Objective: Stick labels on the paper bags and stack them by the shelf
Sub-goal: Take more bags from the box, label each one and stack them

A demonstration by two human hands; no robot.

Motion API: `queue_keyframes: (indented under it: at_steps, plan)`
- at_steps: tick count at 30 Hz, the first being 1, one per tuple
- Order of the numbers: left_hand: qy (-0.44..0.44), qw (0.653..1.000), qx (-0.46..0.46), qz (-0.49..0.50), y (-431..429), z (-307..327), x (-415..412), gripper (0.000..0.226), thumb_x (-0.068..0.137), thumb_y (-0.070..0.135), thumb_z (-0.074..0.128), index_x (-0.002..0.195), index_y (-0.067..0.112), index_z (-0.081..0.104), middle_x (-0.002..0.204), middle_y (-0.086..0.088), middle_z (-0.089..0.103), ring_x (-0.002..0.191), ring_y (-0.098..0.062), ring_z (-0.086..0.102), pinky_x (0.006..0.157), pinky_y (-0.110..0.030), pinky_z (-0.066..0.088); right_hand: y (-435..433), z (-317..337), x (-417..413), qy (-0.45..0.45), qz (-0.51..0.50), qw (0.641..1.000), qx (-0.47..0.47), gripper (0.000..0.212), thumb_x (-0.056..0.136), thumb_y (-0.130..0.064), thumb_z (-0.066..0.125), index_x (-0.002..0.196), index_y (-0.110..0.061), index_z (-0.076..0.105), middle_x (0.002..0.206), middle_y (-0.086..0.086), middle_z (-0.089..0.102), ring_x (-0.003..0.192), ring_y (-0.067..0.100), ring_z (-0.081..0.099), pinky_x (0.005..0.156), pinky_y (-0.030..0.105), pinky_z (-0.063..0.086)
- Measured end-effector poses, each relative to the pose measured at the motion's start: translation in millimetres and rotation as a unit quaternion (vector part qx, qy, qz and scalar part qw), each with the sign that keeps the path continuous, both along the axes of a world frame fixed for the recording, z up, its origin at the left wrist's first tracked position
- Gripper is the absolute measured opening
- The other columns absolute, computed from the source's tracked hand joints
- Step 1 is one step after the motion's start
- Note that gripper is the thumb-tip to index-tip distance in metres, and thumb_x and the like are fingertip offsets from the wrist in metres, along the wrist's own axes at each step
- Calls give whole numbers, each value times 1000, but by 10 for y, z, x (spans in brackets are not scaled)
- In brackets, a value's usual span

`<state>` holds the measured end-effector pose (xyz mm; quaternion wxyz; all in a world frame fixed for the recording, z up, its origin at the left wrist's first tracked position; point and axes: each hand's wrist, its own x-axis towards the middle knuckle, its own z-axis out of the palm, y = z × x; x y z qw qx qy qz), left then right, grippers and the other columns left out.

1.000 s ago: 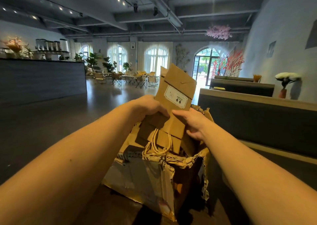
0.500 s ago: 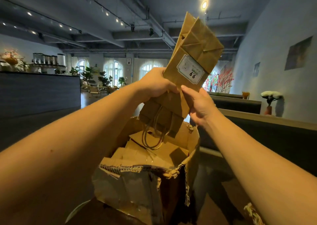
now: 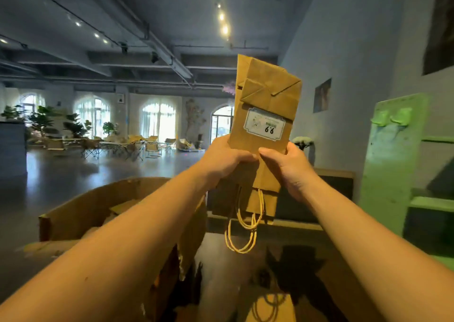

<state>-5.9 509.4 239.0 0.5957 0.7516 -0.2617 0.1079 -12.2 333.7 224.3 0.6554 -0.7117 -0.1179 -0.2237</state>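
Gripped firmly in left hand (image 3: 228, 159) and right hand (image 3: 287, 166): flat paper bags (image 3: 265, 93), handles down, aloft beside the cardboard box (image 3: 98, 206), label (image 3: 264, 124) on. Judged the carrying step. Next requires stacking by the green shelf (image 3: 393, 164), rightward.

A dark, glossy counter (image 3: 221, 260) carried the things. A torn cardboard box (image 3: 81, 211) stood on its left part, open at the top, its near corner ragged. A flat brown paper bag (image 3: 282, 307) with cord handles lay on the counter to the right of the box. A green shelf (image 3: 393, 162) stood past the counter's right side.
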Motion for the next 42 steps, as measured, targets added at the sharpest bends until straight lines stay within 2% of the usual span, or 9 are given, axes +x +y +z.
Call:
queue_keyframes:
  at_steps: [9,13,17,22,25,30,35,40,42]
  plan:
    - [129,978,-73,-146,-1657,-1051,-416,45,82,30,82,124,29,64,118,3,73,114,-20,66,109,-49,47,-1531,-571,-1050,57,-161,971,-166,51,86,-31,76,132,-24,54,117,-10,66,106,9,62,83,25,49]
    - [213,951,-129,-183,-2200,-1688,-655,37,90,12,73,126,18,66,116,-3,75,113,-22,68,103,-39,52,-1939,-1031,-1353,106,-165,961,-193,23,87,-24,75,96,-35,56,91,-24,60,84,-7,57,63,8,43]
    - [330,932,-77,-131,-2523,-2500,-867,34,90,-2,65,121,11,66,106,-5,74,89,-16,72,76,-23,55,-2225,-1963,-1394,215,-200,935,-199,57,81,-43,78,128,-27,51,123,-7,63,110,15,61,91,34,52]
    - [198,957,212,26,-2606,-3363,-1055,58,90,28,68,141,27,40,141,-5,49,124,-26,56,99,-36,48,-2384,-3389,-1478,325,-221,824,-408,58,102,-55,35,155,-32,27,161,-5,31,150,18,23,123,43,13]
    - [59,916,385,95,-2636,-3459,-1183,53,99,47,47,149,32,39,159,-3,29,142,-28,37,113,-50,34,-2439,-3512,-1476,297,-262,835,-383,54,102,-52,37,153,-33,34,159,-9,35,150,13,20,125,40,7]
    - [45,928,354,102,-2542,-3554,-1249,44,103,48,41,146,41,46,163,7,28,150,-18,24,120,-52,20,-2407,-3478,-1542,257,-291,873,-295,45,95,-47,58,138,-35,52,141,-10,52,128,11,48,102,33,46]
    - [66,956,260,120,-2430,-3573,-1300,31,99,32,52,126,35,67,143,14,57,141,-8,39,117,-44,24,-2433,-3448,-1583,255,-297,892,-225,50,84,-46,74,130,-36,56,128,-8,55,104,5,51,84,26,46]
    - [-5,914,398,82,-2369,-3608,-1451,44,105,39,33,149,39,42,159,14,39,156,-27,11,122,-57,10,-2445,-3387,-1502,289,-266,889,-235,71,74,-46,83,136,-33,51,115,-12,51,118,12,43,94,33,44]
    - [-52,892,439,97,-2364,-3612,-1479,42,104,41,31,142,37,49,151,12,50,153,-30,20,117,-60,19,-2470,-3343,-1445,310,-261,886,-227,75,72,-41,86,137,-31,50,118,-6,56,117,15,45,94,36,46]
